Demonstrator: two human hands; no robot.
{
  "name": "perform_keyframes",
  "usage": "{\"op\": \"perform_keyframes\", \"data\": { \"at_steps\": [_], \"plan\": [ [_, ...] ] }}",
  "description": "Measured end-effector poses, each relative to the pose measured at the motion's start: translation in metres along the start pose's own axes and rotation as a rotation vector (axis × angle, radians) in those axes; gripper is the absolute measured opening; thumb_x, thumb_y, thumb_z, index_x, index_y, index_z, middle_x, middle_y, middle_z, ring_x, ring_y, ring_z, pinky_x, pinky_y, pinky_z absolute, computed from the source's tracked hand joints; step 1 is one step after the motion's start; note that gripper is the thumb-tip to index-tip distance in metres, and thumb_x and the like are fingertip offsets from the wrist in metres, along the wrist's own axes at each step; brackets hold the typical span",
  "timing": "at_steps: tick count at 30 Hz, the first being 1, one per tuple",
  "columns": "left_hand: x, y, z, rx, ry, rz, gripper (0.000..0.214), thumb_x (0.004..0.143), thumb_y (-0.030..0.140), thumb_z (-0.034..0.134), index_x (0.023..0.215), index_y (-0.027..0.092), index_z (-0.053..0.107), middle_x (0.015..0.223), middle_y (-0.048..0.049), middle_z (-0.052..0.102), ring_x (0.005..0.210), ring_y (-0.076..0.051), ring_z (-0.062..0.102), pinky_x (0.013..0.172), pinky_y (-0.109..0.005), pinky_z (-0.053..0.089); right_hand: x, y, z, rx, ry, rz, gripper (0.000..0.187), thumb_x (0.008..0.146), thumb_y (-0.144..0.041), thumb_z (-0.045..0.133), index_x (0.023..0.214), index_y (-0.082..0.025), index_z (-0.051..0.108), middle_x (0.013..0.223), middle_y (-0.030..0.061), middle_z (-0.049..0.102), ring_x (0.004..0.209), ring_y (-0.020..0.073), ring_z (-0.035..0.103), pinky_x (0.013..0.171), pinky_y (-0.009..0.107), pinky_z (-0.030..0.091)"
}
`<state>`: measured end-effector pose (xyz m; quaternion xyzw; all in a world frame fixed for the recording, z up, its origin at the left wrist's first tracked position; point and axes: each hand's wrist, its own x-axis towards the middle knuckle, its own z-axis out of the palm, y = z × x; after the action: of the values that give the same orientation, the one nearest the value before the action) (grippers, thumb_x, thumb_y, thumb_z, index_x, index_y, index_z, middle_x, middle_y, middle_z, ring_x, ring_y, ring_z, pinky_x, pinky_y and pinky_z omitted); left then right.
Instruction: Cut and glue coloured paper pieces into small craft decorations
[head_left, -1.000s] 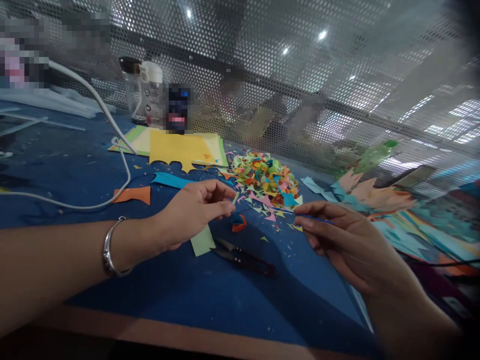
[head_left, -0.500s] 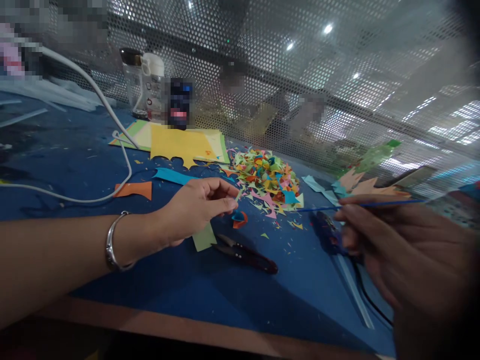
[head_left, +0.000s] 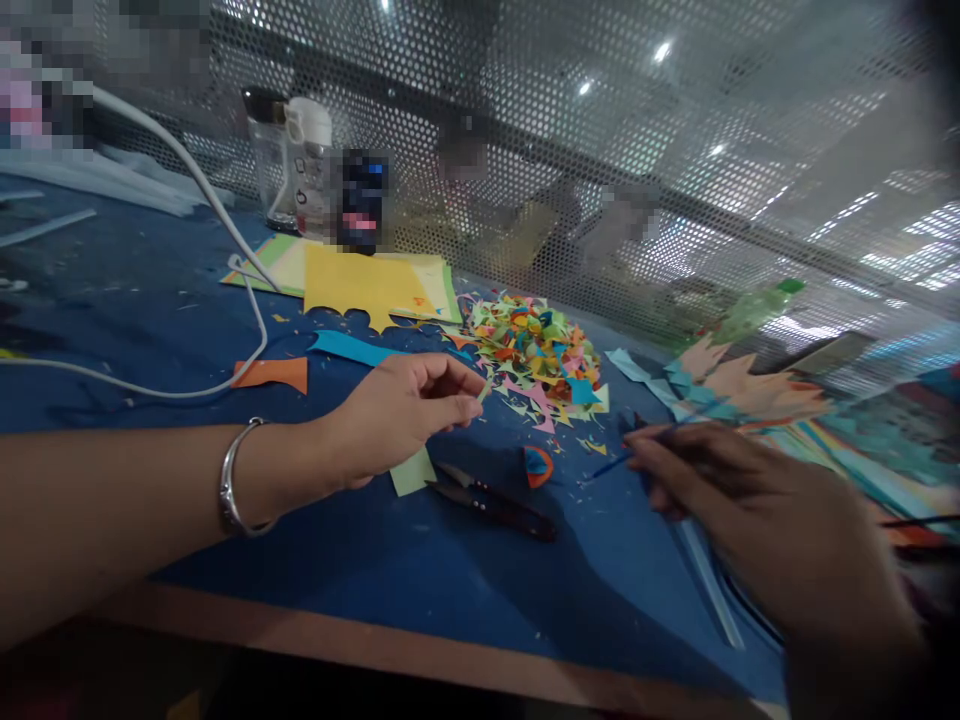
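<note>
My left hand point(head_left: 409, 415), with a silver bangle at the wrist, pinches a small pale green scrap of paper point(head_left: 486, 390) between thumb and forefinger. A thin blue stick point(head_left: 611, 464) is held in my right hand point(head_left: 720, 480), its tip pointing left and down close to the table. Between the hands lies a small curled orange and blue paper piece point(head_left: 538, 466). Thread snips point(head_left: 499, 507) rest below my left fingers, their blades near a pale green paper strip point(head_left: 412, 472). A blue paper strip point(head_left: 352, 347) runs behind my left hand.
A heap of coloured paper scraps point(head_left: 536, 345) lies beyond the hands. Yellow sheets point(head_left: 367, 285), bottles point(head_left: 307, 170) and a white cable point(head_left: 180, 150) are at left. On the right are a clear glue stick point(head_left: 712, 585) and cut paper point(head_left: 739, 385). A perforated screen point(head_left: 487, 70) stands behind.
The orange and blue paper piece has shifted right and slightly down, away from my left fingertips. My right hand has moved left and the stick's tip has dropped. My left hand keeps its pinch.
</note>
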<state>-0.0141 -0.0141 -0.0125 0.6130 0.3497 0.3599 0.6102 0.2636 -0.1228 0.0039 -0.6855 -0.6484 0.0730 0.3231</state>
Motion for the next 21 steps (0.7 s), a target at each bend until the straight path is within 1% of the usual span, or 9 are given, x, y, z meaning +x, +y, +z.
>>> {"op": "perform_keyframes", "data": {
  "at_steps": [2,4,7,9,12,16,21],
  "plan": [
    [0.0,0.0,0.0,-0.001,-0.008,-0.012,0.012,0.08,0.02,0.069,0.089,0.015,0.065,0.071,0.0022,0.061,0.067,-0.01,0.055,0.069,-0.027,0.045,0.01,-0.012,0.014,-0.019,0.002,-0.046,0.026,0.086,-0.049,0.064,0.086,-0.024,0.07,0.064,0.0011,0.067,0.051,0.0158,0.061,0.051,0.028,0.05],
    [0.0,0.0,0.001,-0.014,-0.009,-0.028,0.01,0.079,0.019,0.069,0.088,0.015,0.066,0.071,0.0024,0.061,0.066,-0.01,0.055,0.07,-0.027,0.045,0.017,-0.02,0.023,-0.061,-0.014,-0.141,0.025,0.088,-0.048,0.062,0.088,-0.024,0.069,0.07,0.002,0.068,0.055,0.0165,0.063,0.055,0.03,0.051],
    [0.001,0.0,0.002,-0.051,0.014,-0.054,0.009,0.078,0.016,0.068,0.086,0.014,0.067,0.07,0.0029,0.061,0.066,-0.009,0.055,0.071,-0.026,0.045,0.024,-0.032,0.032,-0.155,-0.086,-0.31,0.021,0.094,-0.04,0.055,0.093,-0.023,0.067,0.079,0.0033,0.071,0.063,0.0174,0.066,0.06,0.03,0.05],
    [0.001,0.001,0.003,-0.081,0.037,-0.07,0.007,0.077,0.014,0.068,0.085,0.014,0.067,0.071,0.0033,0.061,0.067,-0.009,0.055,0.072,-0.026,0.045,0.03,-0.041,0.039,-0.203,-0.14,-0.407,0.02,0.096,-0.035,0.05,0.092,-0.023,0.065,0.079,0.0036,0.071,0.067,0.018,0.067,0.06,0.029,0.049],
    [0.002,0.001,0.003,-0.102,0.043,-0.075,0.007,0.076,0.014,0.068,0.083,0.015,0.067,0.073,0.0032,0.062,0.068,-0.009,0.056,0.072,-0.026,0.044,0.038,-0.05,0.049,-0.227,-0.159,-0.531,0.017,0.097,-0.029,0.048,0.094,-0.021,0.063,0.082,0.0041,0.071,0.072,0.0183,0.069,0.064,0.029,0.05],
    [0.002,0.0,0.003,-0.088,0.029,-0.076,0.007,0.076,0.015,0.068,0.083,0.015,0.066,0.07,0.0032,0.061,0.066,-0.01,0.055,0.069,-0.025,0.043,0.044,-0.047,0.056,-0.221,-0.152,-0.6,0.018,0.098,-0.026,0.048,0.099,-0.02,0.065,0.086,0.0053,0.072,0.076,0.0193,0.07,0.067,0.029,0.053],
    [0.001,0.001,0.004,-0.067,0.017,-0.101,0.007,0.076,0.017,0.069,0.081,0.015,0.064,0.066,0.0029,0.061,0.064,-0.011,0.056,0.066,-0.025,0.043,0.044,-0.042,0.057,-0.205,-0.181,-0.637,0.021,0.099,-0.026,0.045,0.098,-0.02,0.065,0.087,0.0063,0.073,0.079,0.0195,0.071,0.07,0.03,0.054]
  ]
}}
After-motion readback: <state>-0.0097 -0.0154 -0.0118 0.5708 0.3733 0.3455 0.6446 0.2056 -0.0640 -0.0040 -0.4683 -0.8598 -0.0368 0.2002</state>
